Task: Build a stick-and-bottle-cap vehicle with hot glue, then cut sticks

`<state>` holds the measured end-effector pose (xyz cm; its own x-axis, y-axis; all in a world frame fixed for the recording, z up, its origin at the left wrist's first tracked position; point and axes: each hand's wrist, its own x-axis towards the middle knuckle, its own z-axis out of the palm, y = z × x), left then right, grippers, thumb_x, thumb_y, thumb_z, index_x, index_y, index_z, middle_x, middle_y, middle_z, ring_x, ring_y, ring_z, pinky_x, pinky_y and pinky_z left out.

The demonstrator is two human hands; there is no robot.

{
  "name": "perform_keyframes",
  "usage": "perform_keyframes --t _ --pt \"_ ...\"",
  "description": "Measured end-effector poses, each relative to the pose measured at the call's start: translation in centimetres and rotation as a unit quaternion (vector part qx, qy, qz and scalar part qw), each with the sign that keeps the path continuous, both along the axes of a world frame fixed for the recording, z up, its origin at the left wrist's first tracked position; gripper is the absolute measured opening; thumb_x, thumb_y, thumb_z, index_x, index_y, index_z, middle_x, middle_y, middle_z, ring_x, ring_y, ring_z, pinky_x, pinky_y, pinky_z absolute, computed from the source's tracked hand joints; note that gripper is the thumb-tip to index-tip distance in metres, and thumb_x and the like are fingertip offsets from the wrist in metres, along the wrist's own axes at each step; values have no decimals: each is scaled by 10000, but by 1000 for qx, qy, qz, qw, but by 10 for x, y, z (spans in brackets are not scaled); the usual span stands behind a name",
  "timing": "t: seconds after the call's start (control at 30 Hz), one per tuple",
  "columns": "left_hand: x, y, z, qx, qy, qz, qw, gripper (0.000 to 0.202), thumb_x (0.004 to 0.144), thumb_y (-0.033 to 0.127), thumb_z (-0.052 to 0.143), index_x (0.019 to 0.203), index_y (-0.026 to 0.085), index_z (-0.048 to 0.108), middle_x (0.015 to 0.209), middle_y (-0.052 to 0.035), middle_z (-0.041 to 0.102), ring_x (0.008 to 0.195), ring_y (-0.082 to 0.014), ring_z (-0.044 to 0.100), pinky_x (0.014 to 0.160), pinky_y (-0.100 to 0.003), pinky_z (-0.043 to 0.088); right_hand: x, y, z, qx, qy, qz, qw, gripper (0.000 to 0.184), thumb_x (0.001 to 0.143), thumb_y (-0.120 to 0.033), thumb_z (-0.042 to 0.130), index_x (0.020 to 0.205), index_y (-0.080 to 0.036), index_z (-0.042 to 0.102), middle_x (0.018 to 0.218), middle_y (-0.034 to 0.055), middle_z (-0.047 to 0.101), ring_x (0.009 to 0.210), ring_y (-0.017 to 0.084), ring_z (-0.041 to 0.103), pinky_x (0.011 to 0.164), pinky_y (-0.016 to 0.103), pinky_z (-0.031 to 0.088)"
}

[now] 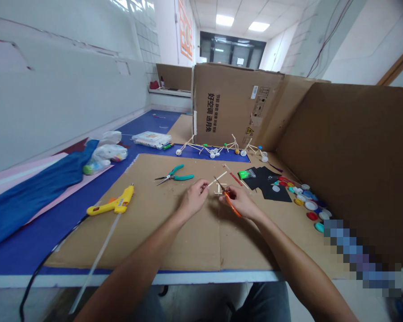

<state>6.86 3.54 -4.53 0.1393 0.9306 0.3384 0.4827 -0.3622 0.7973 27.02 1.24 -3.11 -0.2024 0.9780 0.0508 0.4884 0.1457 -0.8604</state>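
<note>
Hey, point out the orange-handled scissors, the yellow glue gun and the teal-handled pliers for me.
Orange-handled scissors [233,208]: head view, on the orange handle.
Yellow glue gun [119,205]: head view, on the yellow body.
Teal-handled pliers [184,177]: head view, on the lower teal grip.

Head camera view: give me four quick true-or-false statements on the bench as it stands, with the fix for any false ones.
1. The right hand holds orange-handled scissors. True.
2. The left hand grips the yellow hot glue gun. False: it pinches a thin wooden stick, and the gun lies at the left edge of the cardboard sheet.
3. The green-handled pliers lie on the cardboard sheet, touching neither hand. True.
4. The bottle caps sit left of the hands. False: they lie to the right, near the upright cardboard.
</note>
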Motion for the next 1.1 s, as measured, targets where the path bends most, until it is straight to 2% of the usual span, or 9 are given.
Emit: perform_keyframes --t 0.13,0.33,0.47,0.73,0.87,1.1 --pt "5 -5 -1 -24 -14 -35 999 198 864 287 531 963 204 680 822 -24 694 745 -155 634 685 -244 455 3 1 -9 23 -8 -2 1000 244 756 -406 669 810 -187 575 674 -46 498 632 124 425 604 252 348" --pt "6 -1 -7 -165 -109 -111 974 231 815 356 544 937 189 647 714 27 585 537 -96 527 503 -205 383 8 -4 -8 7 -8 29 1000 213 792 -387 630 801 -183 570 655 -52 476 622 118 412 577 238 320" --pt "5 -1 -5 -210 -126 -132 960 238 790 386 574 894 180 632 722 24 571 530 -84 514 468 -187 355 7 -6 -10 5 -23 28 999 186 787 -358 624 792 -184 559 653 -52 473 627 118 414 567 232 309" --pt "8 -4 -4 -201 -114 -150 961 229 840 402 527 846 180 585 688 29 556 495 -76 465 444 -186 325 0 -10 -18 34 -46 28 998 144 787 -326 595 765 -192 546 648 -57 471 615 113 409 571 231 304" --pt "6 -1 -8 -175 -91 -149 969 236 880 379 475 786 181 562 651 35 542 482 -75 428 463 -199 304 -1 -11 -17 30 -47 28 998 151 789 -325 594 752 -193 532 635 -62 457 611 109 395 573 231 297" --pt "4 0 -9 -126 -50 -136 981 262 895 392 470 807 179 596 605 50 478 510 -94 377 492 -219 273 -1 -14 -13 41 -72 20 996 169 788 -329 610 745 -204 504 655 -59 469 611 111 408 572 237 302"
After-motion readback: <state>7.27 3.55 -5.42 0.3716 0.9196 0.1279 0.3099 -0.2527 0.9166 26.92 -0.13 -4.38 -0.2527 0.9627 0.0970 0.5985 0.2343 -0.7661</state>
